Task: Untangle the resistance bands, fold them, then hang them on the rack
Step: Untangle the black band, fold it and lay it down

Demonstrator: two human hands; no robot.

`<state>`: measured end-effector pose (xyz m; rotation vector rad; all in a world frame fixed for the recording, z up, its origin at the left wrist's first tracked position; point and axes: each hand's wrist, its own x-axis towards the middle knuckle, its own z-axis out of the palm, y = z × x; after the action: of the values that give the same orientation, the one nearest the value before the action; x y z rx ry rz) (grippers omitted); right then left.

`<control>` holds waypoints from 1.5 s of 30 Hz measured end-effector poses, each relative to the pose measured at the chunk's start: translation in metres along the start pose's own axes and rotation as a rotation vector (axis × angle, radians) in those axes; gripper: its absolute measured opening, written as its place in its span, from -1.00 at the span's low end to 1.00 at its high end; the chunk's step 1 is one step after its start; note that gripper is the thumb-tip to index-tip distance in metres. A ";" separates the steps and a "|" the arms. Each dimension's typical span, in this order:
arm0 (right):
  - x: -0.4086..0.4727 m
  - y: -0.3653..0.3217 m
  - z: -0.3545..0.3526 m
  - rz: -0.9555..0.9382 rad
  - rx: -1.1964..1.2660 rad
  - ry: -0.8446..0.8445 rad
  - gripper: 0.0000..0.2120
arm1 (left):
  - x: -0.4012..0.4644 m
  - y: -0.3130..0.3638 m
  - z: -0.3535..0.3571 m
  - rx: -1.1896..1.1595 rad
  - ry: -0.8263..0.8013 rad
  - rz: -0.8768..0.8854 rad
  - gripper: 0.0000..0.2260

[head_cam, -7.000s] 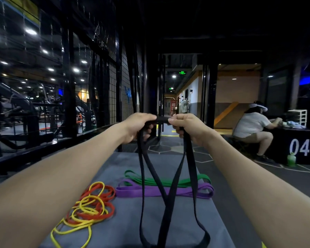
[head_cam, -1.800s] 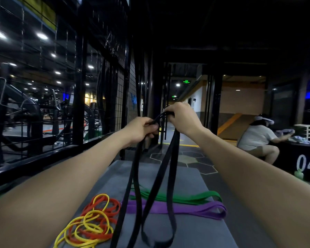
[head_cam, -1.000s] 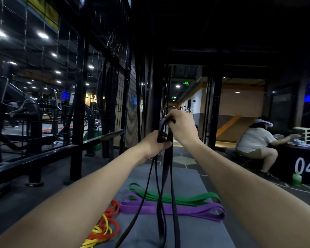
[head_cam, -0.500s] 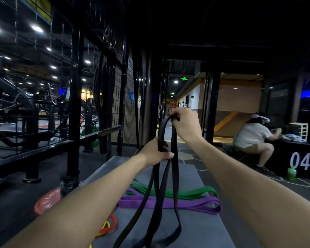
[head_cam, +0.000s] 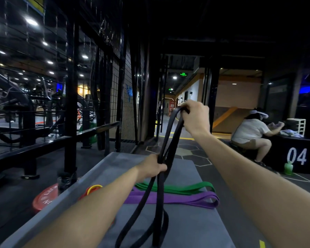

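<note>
The black band (head_cam: 170, 133) is gripped at its top fold by the right hand (head_cam: 195, 119); its strands are bunched lower in the left hand's (head_cam: 155, 167) curled fingers. The loose loops trailing on the mat (head_cam: 195, 228) are judged liable to twist or slip free if either grip slackens.

Dim gym w/ mesh fence (head_cam: 115, 83)

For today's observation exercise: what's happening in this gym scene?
A person is folding a black resistance band. The right hand grips its top loop high up, and the left hand gathers the strands lower down. A green band and a purple band lie flat on the grey mat, not yet hung.
</note>
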<state>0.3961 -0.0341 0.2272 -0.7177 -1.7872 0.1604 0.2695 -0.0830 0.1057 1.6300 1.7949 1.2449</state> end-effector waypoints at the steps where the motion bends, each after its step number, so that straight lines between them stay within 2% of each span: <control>1: 0.001 0.004 -0.004 0.023 0.006 0.021 -0.78 | -0.001 -0.007 0.003 0.018 -0.008 -0.019 -0.91; 7: -0.012 0.032 -0.012 0.089 -0.086 0.029 -0.72 | -0.002 -0.018 0.011 -0.039 -0.053 -0.042 -0.90; 10: -0.013 0.033 -0.013 0.085 -0.083 0.022 -0.73 | 0.002 -0.007 0.012 -0.222 -0.054 -0.014 -0.72; 11: -0.014 0.030 -0.013 0.060 -0.081 0.009 -0.72 | 0.003 0.001 0.013 -0.302 -0.027 0.020 -0.72; 13: -0.016 0.023 -0.010 0.017 -0.073 -0.018 -0.71 | 0.008 0.016 0.016 -0.427 0.020 0.095 -0.79; 17: -0.015 0.016 -0.004 0.006 -0.057 -0.019 -0.70 | 0.011 0.033 0.027 -0.408 0.016 0.185 -0.91; 21: -0.015 0.014 -0.010 0.002 -0.041 -0.016 -0.72 | 0.014 0.033 0.027 -0.448 0.064 0.189 -0.91; 23: -0.016 0.018 -0.013 0.010 -0.023 0.000 -0.73 | 0.012 0.029 0.021 -0.355 0.065 0.177 -0.91; 27: -0.013 0.026 -0.029 0.117 -0.028 0.085 -0.73 | -0.005 0.003 0.016 -0.068 -0.043 0.089 -0.89; 32: -0.027 0.044 -0.036 0.206 -0.053 0.120 -0.72 | -0.010 -0.039 0.012 0.165 0.016 -0.033 -0.92; 35: -0.040 0.063 -0.032 0.273 -0.076 0.102 -0.70 | -0.010 -0.056 0.009 0.320 0.043 -0.072 -0.85; 37: -0.045 0.077 -0.029 0.342 -0.075 0.104 -0.70 | -0.011 -0.066 0.009 0.385 0.038 -0.089 -0.91; 42: -0.060 0.110 -0.018 0.476 -0.064 0.091 -0.72 | -0.014 -0.093 0.010 0.464 0.076 -0.141 -0.86; 45: -0.074 0.131 -0.002 0.579 0.006 0.077 -0.73 | -0.004 -0.097 -0.012 0.539 0.094 -0.085 -0.87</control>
<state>0.4605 0.0304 0.1078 -1.2063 -1.4641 0.5152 0.2053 -0.0829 0.0316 1.7548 2.3801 0.8535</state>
